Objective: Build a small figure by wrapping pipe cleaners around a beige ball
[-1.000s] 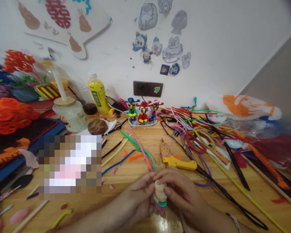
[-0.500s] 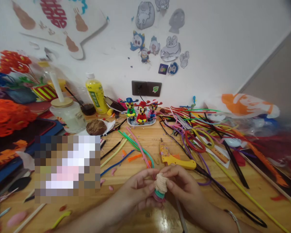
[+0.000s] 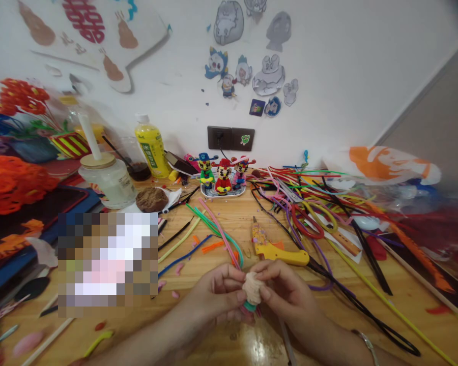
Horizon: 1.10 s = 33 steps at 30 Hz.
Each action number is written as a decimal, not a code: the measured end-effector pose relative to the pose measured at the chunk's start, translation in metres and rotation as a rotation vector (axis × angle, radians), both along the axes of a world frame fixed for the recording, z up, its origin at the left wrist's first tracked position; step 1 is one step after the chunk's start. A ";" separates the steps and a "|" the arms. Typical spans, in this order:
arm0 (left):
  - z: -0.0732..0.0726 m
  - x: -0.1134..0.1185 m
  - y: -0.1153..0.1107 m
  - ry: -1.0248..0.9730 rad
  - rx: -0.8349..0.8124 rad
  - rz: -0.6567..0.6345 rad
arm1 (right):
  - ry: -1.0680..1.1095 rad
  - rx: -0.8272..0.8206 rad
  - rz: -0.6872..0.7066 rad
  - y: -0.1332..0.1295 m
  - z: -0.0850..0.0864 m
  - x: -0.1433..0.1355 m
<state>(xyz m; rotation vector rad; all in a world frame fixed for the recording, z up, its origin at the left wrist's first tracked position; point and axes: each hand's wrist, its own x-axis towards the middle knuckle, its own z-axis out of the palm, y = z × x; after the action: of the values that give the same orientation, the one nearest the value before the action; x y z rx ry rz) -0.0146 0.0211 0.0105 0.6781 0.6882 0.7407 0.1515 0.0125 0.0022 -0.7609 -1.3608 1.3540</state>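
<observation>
Between my hands is a small figure wound from fuzzy craft stems, beige on top with teal and pink bands below. My left hand grips it from the left, thumb against its side. From the other side, my right hand pinches it between thumb and fingers. The fingers partly cover its lower end. Just beyond my hands lie pink and teal stems, and a yellow hot glue gun rests near my right hand.
Three finished figures stand on a white tray by the wall. Red-handled scissors lie among several coloured stems on the right. A yellow bottle, a glass jar and a brown lump stand left; a blurred patch covers part of the table.
The figure has tipped in my fingers, so more of its beige top faces me and less of the teal and pink bands shows. Both hands keep their hold.
</observation>
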 end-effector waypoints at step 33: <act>-0.013 0.002 -0.003 -0.071 0.196 0.021 | -0.285 0.356 -0.076 0.001 -0.007 0.002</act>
<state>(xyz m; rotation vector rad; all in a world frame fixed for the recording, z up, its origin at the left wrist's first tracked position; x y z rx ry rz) -0.0129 0.0184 -0.0024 0.8198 0.5629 0.8553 0.1537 0.0136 -0.0046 -0.7715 -1.7211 0.9307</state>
